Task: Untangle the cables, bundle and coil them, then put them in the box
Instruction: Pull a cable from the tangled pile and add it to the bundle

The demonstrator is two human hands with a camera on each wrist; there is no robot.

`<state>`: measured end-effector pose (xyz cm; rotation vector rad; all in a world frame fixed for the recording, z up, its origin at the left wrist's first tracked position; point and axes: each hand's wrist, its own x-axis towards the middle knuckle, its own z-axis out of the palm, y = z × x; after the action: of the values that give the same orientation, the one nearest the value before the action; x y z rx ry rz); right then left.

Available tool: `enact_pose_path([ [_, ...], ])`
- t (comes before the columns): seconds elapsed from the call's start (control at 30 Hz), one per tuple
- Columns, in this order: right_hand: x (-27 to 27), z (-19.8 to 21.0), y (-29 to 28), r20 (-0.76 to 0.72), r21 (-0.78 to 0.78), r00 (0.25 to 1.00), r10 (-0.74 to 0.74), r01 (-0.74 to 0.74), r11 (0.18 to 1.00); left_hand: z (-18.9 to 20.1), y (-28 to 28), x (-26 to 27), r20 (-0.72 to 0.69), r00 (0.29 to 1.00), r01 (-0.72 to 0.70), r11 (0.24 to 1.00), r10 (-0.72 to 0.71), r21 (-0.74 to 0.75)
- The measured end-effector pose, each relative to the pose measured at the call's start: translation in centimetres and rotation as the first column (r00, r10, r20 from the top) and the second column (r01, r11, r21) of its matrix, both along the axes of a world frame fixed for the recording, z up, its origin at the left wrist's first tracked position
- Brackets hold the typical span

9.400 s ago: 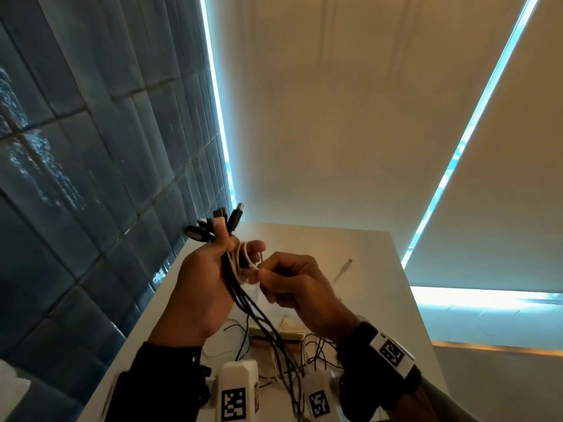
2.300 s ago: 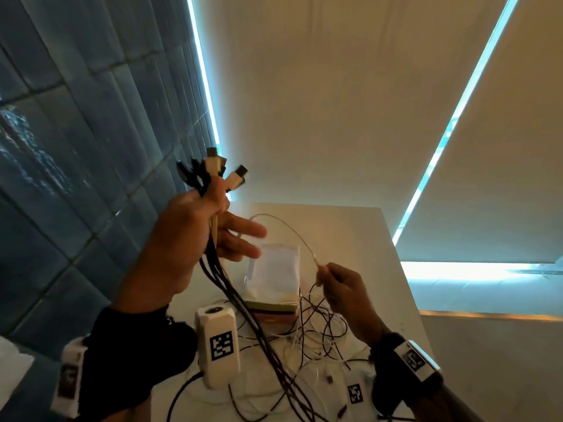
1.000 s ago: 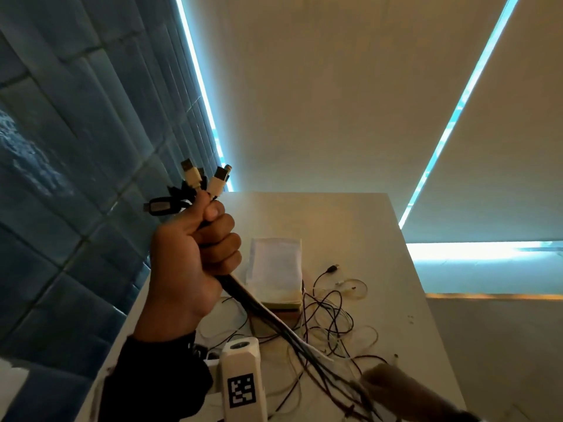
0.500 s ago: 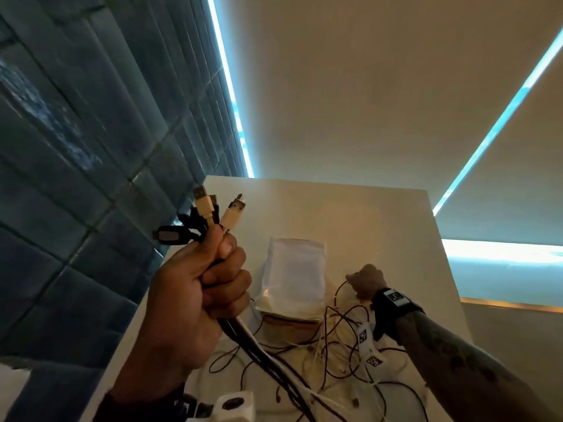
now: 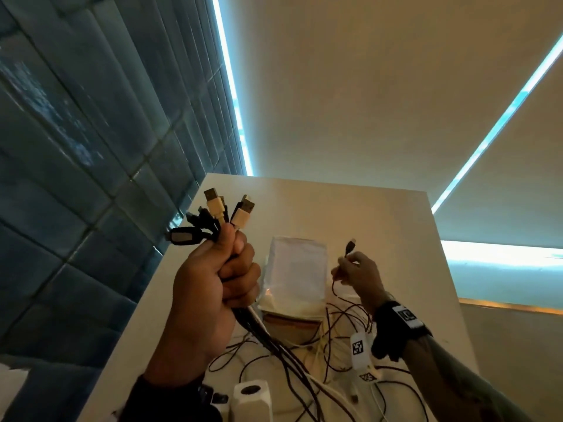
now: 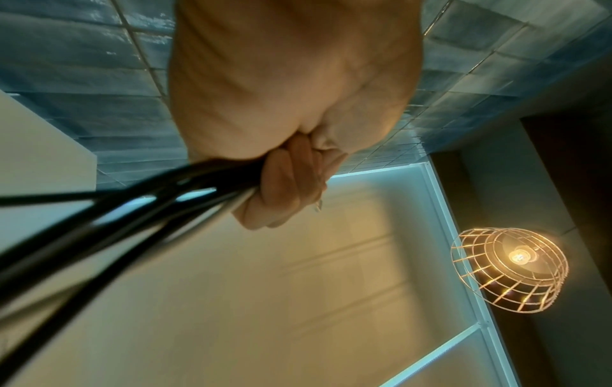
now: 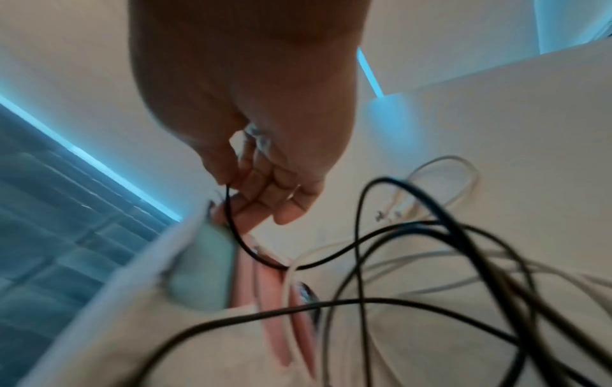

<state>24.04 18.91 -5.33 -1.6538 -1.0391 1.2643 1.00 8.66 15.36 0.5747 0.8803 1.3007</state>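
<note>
Left hand [image 5: 213, 287]: fisted round bundle of cables [image 5: 210, 214], USB plugs fanned above thumb, cords trailing down to white surface [image 5: 380, 226]. Right hand [image 5: 355, 269]: thumb and fingertips pinching thin black cable [image 5: 349, 248] below its small plug, raised above loose tangle [image 5: 335, 339]. Box [image 5: 294, 272]: on surface between both hands, beyond tangle.

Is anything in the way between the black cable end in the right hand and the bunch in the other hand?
Nothing visible stands between them. The right hand pinches the black cable end above the table; the left hand grips the bunch of cables. Only the white packet lies lower, between them. The cable's tail trails into the tangle.
</note>
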Motion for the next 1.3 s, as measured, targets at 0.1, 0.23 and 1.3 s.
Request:
enact_pose_path([
  [0.1,-0.9,5.5,-2.8,-0.243,0.201,0.97,0.007,0.044,0.979,0.1,-0.1,1.1,-0.051,0.999,-0.009,0.999,0.011,0.047],
  [0.23,-3.0,13.0,-7.4,-0.331,0.467,0.9,0.283,-0.105,0.878,0.3,-0.5,2.5,-0.195,0.981,0.0,0.994,0.021,0.111],
  [1.3,-5.1,12.8,-13.8,-0.124,0.525,0.854,0.504,-0.375,0.764,6.2,-3.3,2.9,-0.247,0.968,0.112,0.953,-0.041,0.281],
])
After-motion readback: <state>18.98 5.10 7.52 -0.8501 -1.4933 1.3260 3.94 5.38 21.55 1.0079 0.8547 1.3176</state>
